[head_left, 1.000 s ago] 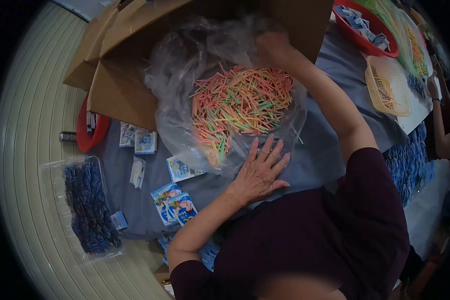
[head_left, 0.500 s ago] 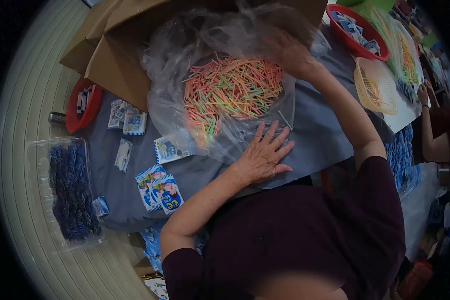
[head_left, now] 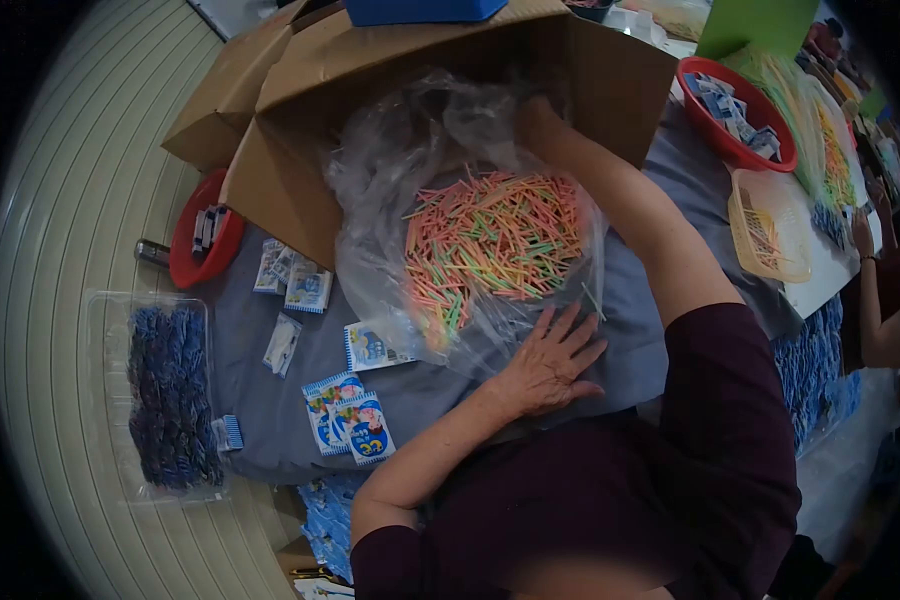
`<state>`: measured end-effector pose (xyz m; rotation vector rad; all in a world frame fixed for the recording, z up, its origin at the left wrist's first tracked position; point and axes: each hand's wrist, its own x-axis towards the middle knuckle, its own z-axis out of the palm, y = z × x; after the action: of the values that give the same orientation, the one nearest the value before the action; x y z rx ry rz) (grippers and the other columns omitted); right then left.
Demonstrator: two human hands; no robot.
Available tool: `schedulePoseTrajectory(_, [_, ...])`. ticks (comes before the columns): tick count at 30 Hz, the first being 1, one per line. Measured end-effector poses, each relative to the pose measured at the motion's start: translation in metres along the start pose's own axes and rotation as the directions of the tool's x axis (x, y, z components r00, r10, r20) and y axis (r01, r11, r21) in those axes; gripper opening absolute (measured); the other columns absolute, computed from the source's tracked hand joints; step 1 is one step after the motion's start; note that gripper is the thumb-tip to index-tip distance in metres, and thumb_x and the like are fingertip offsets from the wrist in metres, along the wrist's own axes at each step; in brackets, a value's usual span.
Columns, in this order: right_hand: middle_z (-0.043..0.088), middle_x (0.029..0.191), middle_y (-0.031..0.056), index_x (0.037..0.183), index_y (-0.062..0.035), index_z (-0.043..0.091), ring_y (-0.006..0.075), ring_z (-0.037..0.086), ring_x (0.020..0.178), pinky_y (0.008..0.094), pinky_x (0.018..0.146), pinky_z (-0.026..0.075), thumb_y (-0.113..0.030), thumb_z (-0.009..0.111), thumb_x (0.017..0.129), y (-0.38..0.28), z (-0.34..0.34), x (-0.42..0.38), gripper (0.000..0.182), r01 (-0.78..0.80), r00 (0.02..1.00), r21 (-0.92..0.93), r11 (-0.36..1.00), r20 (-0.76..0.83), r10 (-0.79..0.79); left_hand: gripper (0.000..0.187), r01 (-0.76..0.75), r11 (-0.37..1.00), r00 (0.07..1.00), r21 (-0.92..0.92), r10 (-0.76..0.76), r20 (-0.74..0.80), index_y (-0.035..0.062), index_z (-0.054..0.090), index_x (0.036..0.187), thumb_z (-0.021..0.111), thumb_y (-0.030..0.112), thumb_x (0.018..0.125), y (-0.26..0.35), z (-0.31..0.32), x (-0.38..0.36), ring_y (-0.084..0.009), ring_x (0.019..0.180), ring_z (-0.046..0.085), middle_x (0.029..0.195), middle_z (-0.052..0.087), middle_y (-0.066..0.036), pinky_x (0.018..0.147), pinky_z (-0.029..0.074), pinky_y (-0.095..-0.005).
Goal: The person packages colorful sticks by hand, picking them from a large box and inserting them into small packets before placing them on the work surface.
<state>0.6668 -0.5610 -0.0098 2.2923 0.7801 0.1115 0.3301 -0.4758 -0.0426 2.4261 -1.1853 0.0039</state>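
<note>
A clear plastic bag (head_left: 375, 210) lies spread out from an open cardboard box (head_left: 290, 185). On it is a heap of short, thin sticks (head_left: 495, 240) in pink, green, yellow and orange. My left hand (head_left: 548, 368) rests flat with fingers spread at the near edge of the bag, on the grey cloth (head_left: 630, 345). My right hand (head_left: 538, 122) reaches past the heap into the box, by the bag's far side; its fingers are hidden there. Close to my left forearm lie printed blue and white packets (head_left: 355, 420) and another packet (head_left: 375, 345).
Red basins (head_left: 735, 115) hold small packets, one on each side. A cream basket (head_left: 770, 230) of sticks is at the right. At the left lies a clear tray (head_left: 175, 395) of dark blue twisted pieces. A co-worker's arm (head_left: 875, 290) shows at the far right.
My right hand has gone from the heap's far right side deeper into the box. My left hand stays flat by the bag. The view has shifted, so the scene sits lower and further right.
</note>
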Motion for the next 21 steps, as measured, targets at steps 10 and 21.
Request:
schedulePoseTrajectory(10, [0.065,0.116,0.0128,0.112,-0.0121,0.072,0.0311,0.062,0.111,0.0466,0.091,0.046,-0.019,0.064,0.081,0.0,-0.029,-0.021,0.032,-0.08,0.984,0.275,0.958,-0.131,0.119,0.066,0.003,0.999,0.999,-0.043,-0.005,-0.037,0.0076,0.054,0.136,0.061,0.053,0.088,-0.005,0.007,-0.001,-0.0393,0.144,0.028,0.147,0.042,-0.017,0.117,0.02,-0.0573])
schedulePoseTrajectory(21, [0.06,0.125,0.0175,0.123,-0.0093,0.064,0.0338,0.052,0.125,0.0478,0.102,0.041,-0.018,0.065,0.079,-0.058,-0.01,-0.073,0.045,0.278,0.748,0.447,0.85,-0.656,0.101,0.064,-0.022,0.999,1.0,0.037,0.022,0.012,0.0085,0.054,0.136,0.053,0.056,0.093,0.001,0.0,0.008,-0.0415,0.141,0.03,0.147,0.043,-0.018,0.116,0.021,-0.0577])
